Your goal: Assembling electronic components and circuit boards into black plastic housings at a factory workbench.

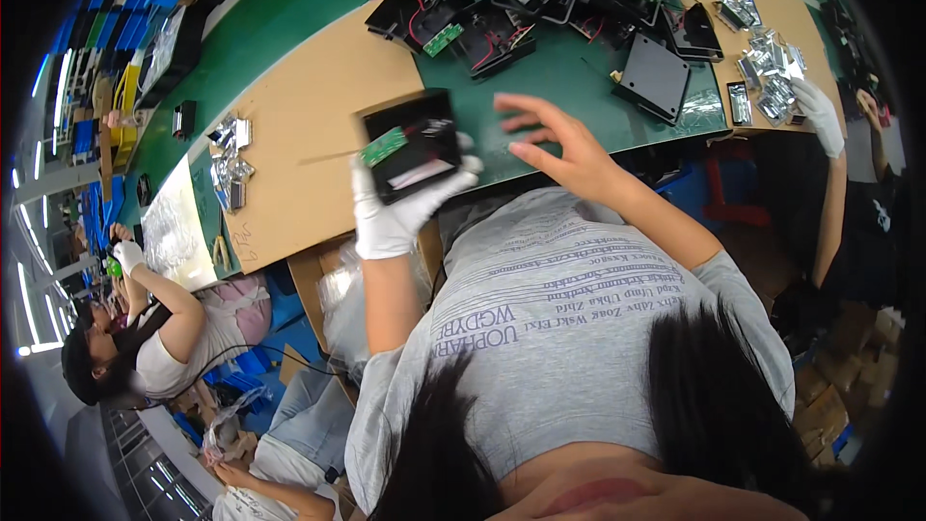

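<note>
My left hand, in a white glove, grips an open black plastic housing from below and its sides, over the front edge of the bench. A small green circuit board sits at the housing's left side, with dark parts at its upper right and a pale strip near its lower edge. My right hand is bare and held in the air to the right of the housing. Its fingers are apart with nothing in them, and they point left toward the housing without touching it.
A heap of black housings with red wires covers the far middle of the green bench. Cardboard sheets hold small silvery parts at left and more silvery parts at right. Co-workers sit on both sides; a gloved hand reaches in at right.
</note>
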Motion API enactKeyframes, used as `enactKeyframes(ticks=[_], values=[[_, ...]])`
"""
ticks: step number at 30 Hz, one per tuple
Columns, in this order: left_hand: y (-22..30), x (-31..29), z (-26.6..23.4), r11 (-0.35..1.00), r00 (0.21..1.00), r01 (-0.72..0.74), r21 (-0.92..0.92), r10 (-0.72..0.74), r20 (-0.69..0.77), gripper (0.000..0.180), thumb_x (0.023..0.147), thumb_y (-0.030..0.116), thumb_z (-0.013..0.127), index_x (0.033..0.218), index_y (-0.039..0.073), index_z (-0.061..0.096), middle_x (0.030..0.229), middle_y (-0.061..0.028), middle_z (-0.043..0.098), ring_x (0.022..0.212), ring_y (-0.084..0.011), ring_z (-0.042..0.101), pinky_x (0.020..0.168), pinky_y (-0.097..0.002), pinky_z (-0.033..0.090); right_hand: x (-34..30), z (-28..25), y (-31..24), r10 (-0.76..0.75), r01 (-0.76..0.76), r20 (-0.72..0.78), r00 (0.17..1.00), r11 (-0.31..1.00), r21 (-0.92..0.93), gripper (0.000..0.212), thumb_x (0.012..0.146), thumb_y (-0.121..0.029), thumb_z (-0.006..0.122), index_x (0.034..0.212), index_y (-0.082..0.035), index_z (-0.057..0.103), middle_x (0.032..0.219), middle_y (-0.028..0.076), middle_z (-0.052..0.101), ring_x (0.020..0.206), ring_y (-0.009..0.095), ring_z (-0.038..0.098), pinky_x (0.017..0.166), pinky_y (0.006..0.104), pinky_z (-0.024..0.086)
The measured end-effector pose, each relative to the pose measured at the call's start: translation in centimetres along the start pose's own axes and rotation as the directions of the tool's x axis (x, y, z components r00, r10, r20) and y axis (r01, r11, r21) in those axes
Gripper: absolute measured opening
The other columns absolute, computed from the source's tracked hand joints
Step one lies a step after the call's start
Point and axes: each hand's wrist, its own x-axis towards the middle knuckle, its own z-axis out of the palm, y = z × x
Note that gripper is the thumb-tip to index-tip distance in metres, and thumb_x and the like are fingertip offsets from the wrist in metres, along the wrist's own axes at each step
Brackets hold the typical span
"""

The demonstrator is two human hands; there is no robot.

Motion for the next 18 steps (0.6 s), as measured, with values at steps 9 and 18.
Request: enactKeyframes(ticks=[9, 18], values=[[-1.7, 0.2, 0.0, 0.578, 0.905, 0.089, 0.811, 0.292, -0.308, 0.034, 0.1, 0.016, 0.064, 0.128, -0.002, 0.059, 0.106, -0.0153, 0.068, 0.073, -0.0186, 0.067, 0.064, -0.0318, 0.06, 1.6, -1.2, 0.4, 0.097, -0.092, 0.012, 0.995, 0.973, -0.211, 0.044, 0.098, -0.011, 0.063, 0.142, -0.013, 0.058, 0.137, 0.005, 0.062, 0.106, 0.017, 0.062, 0.086, 0.0303, 0.052], [-3.2, 0.2, 1.7, -0.396, 0.839, 0.051, 0.917, 0.514, 0.176, 0.016, 0.093, 0.02, 0.07, 0.104, 0.007, 0.068, 0.093, -0.0058, 0.067, 0.064, -0.0173, 0.061, 0.054, -0.033, 0.049, 2.3, -1.3, -1.5, -0.387, 0.271, 0.065, 0.92, 0.506, -0.819, 0.037, 0.091, -0.012, 0.065, 0.129, -0.014, 0.067, 0.13, 0.002, 0.065, 0.107, 0.021, 0.063, 0.088, 0.0314, 0.053]])
